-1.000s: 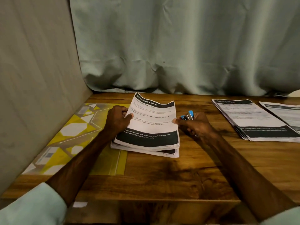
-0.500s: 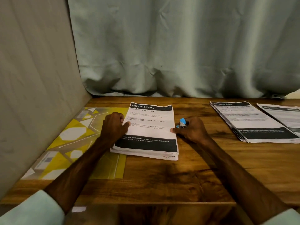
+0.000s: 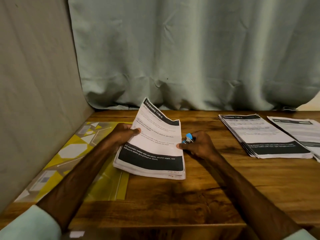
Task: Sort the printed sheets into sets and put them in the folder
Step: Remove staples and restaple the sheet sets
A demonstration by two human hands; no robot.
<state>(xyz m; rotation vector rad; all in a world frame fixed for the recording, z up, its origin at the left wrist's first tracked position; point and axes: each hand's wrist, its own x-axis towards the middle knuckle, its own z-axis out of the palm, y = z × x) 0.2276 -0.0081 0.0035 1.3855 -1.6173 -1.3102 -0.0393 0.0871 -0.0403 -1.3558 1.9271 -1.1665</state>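
Observation:
A set of printed sheets (image 3: 152, 144) headed "DRESSING TABLE" is in the middle of the wooden table, its far end lifted and tilted. My left hand (image 3: 123, 134) grips its left edge, thumb on top. My right hand (image 3: 199, 145) holds a small blue stapler (image 3: 188, 138) in its curled fingers, and its thumb touches the set's right edge. A yellow patterned folder (image 3: 69, 156) lies flat on the left, partly under the set and my left arm. Two more stacks lie at the right: one stack of sheets (image 3: 263, 134) and another pile (image 3: 299, 130) cut by the frame edge.
A grey board (image 3: 34, 84) walls off the left side, and a pale green curtain (image 3: 190, 58) hangs behind the table (image 3: 190, 196). Bare wood shows between the held set and the right stacks, and along the near edge.
The set lay flat on the table half a second ago; my left hand has now raised its left and far side, so it tilts. My right hand stays at the right edge with the stapler.

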